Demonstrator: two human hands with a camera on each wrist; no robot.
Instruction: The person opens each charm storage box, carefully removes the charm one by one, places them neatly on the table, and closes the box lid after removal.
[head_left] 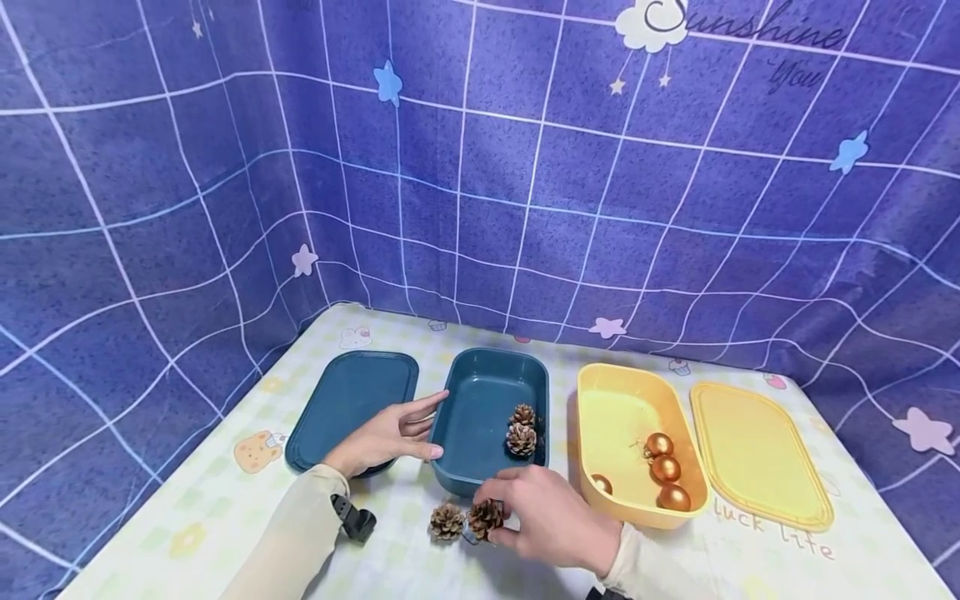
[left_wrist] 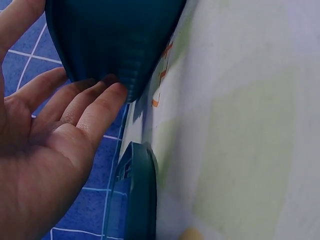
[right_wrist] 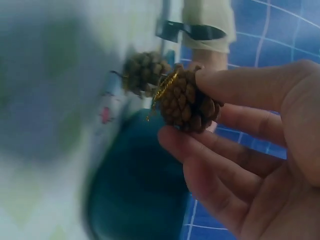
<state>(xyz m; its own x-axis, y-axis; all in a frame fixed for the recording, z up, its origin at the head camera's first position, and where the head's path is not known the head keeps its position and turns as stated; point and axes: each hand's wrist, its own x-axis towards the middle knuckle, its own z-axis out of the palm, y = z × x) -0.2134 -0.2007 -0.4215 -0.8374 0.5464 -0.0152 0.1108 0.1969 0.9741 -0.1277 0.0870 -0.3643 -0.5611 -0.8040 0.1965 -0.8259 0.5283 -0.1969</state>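
Observation:
In the head view my right hand (head_left: 551, 517) pinches a brown pine cone (head_left: 486, 518) between thumb and fingers, in front of the dark blue box (head_left: 478, 408). The right wrist view shows a gold cord on this pine cone (right_wrist: 185, 102). Another pine cone (head_left: 447, 522) lies on the cloth just left of it. Two pine cones, a nearer one (head_left: 521, 439) and a farther one (head_left: 522, 414), sit in the box's right side. My left hand (head_left: 386, 437) touches the box's left side with extended fingers, also visible against the box wall (left_wrist: 110, 40) in the left wrist view.
A dark blue lid (head_left: 360, 400) lies left of the box. Right of it stands a yellow box (head_left: 611, 417) holding several shiny copper-coloured balls (head_left: 666, 468), with a yellow lid (head_left: 757, 450) beyond. A blue grid-patterned curtain (head_left: 495, 167) hangs behind the table.

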